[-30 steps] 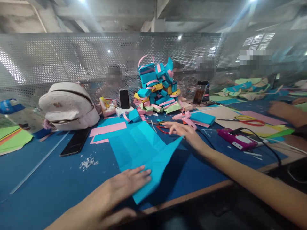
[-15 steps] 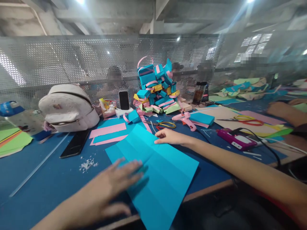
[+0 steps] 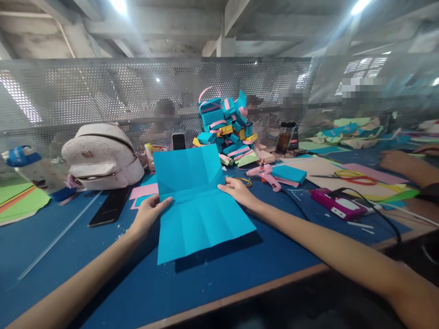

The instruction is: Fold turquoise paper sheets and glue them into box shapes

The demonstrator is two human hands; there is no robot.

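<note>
A blue sheet of paper with several crease lines is held up over the table, bent along a crosswise fold so its far half tilts upward. Its left edge is pinched by my left hand, thumb on the top face. My right hand grips the opposite edge near the same fold. The fingers beneath the paper are partly hidden. Behind the sheet, pink paper strips lie partly covered. To the right of my right hand rests a pink glue gun beside a blue folded paper piece.
At the back stands a pile of blue, pink and yellow paper pieces. A white backpack, a black phone and a bottle are on the left. Scissors and a purple power bank lie right, near another person's hand.
My left hand has gone from hovering, blurred, above the sheet to gripping its left edge. The paper has turned, lifted off the table and bent along its crosswise fold.
</note>
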